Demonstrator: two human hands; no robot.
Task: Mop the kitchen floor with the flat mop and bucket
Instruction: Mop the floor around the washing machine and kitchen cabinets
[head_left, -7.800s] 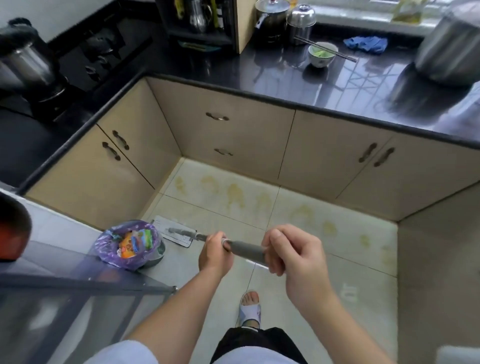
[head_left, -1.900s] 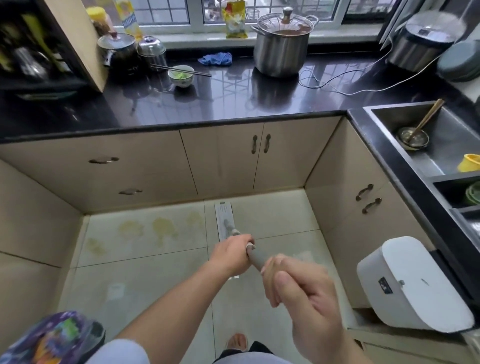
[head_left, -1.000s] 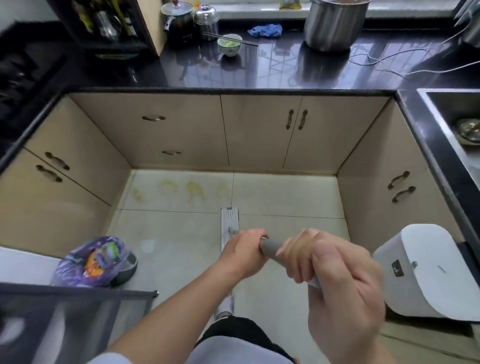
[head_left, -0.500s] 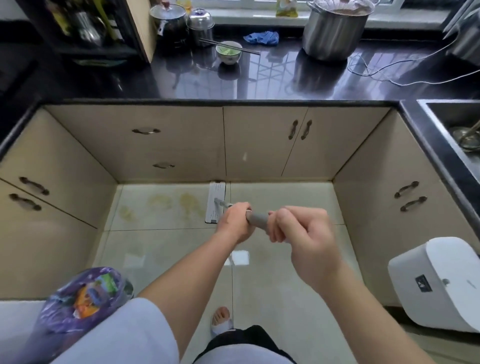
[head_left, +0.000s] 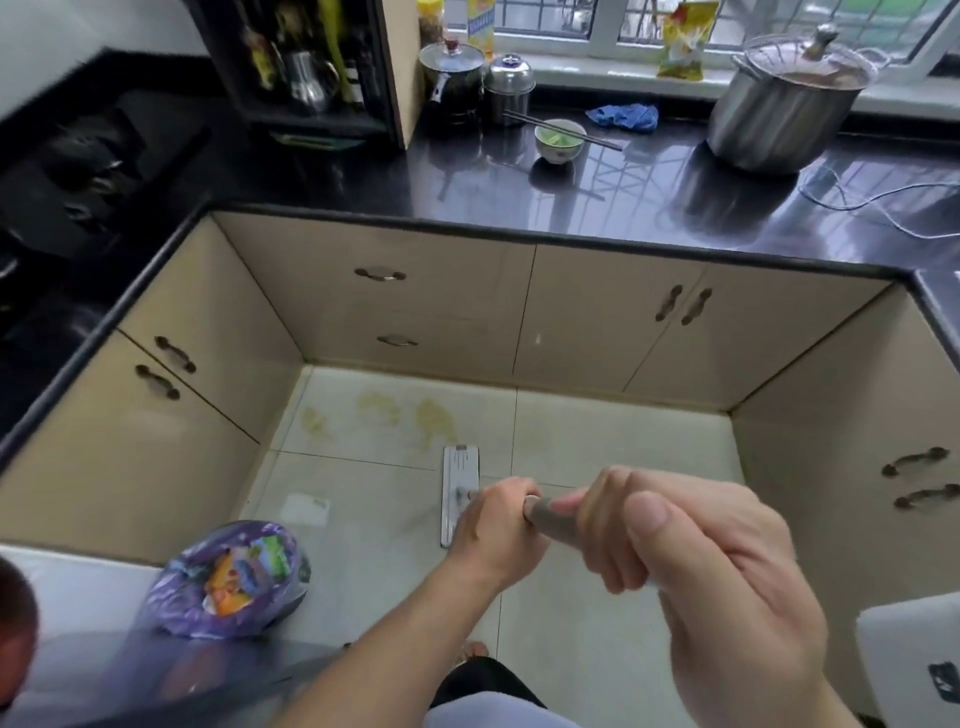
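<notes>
Now both hands are curled around the grey mop handle (head_left: 553, 517), the left hand (head_left: 496, 530) lower and nearer the narrow flat mop head (head_left: 459, 480), which lies lengthwise ahead on the pale tiled floor (head_left: 374, 525), just before the yellowish stains (head_left: 434, 418), the right hand (head_left: 691, 566) higher.

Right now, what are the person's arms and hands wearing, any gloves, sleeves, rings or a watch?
Both hands are bare: no gloves, rings or watch show on the left hand or the right hand. Both forearms are uncovered as far as the frame shows. A pale garment edge appears at the bottom, below the left forearm.
</notes>
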